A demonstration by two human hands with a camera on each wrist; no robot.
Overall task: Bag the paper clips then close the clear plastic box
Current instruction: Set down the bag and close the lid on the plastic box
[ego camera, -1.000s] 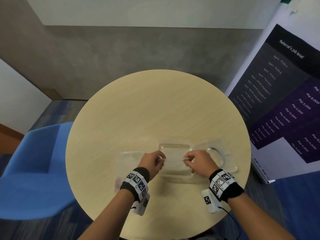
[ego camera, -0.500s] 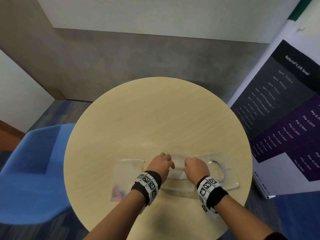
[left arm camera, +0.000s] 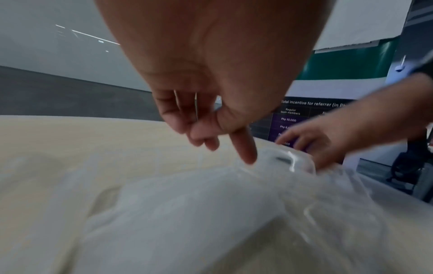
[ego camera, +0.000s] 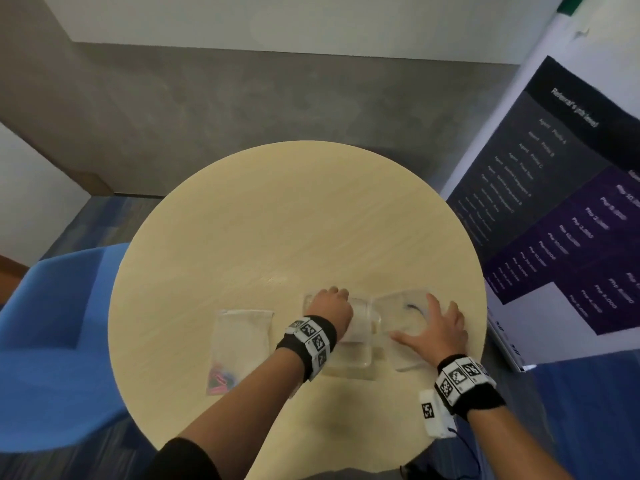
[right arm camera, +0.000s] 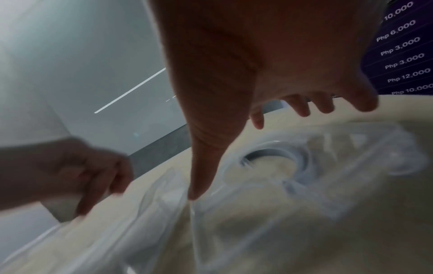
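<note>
Clear plastic fills the near side of the round bench (ego camera: 277, 220) in the head view: the zip bag (ego camera: 242, 337) lies flat to the left with the coloured paper clips (ego camera: 221, 377) in its near corner, and neither hand touches it now, whereas a second ago both hands pinched something small over the box. Bagging looks done, so the box is the step in hand. The clear plastic box (ego camera: 356, 358) lies open, its lid (ego camera: 398, 310) spread to the right. The left hand (ego camera: 330, 308) sits on the tray's far edge, while the right hand (ego camera: 438, 327) has moved out onto the lid, fingers spread flat.

From the left wrist, that hand's fingers (left arm camera: 244, 148) hang loosely bent, one tip at the blurred box rim; I cannot tell whether they grip it.

From the right wrist, the thumb tip meets the hinge fold and the other fingers (right arm camera: 302, 107) stay straight, holding nothing. The lid's round moulding (right arm camera: 269, 163) faces up, so folding it over remains.
</note>
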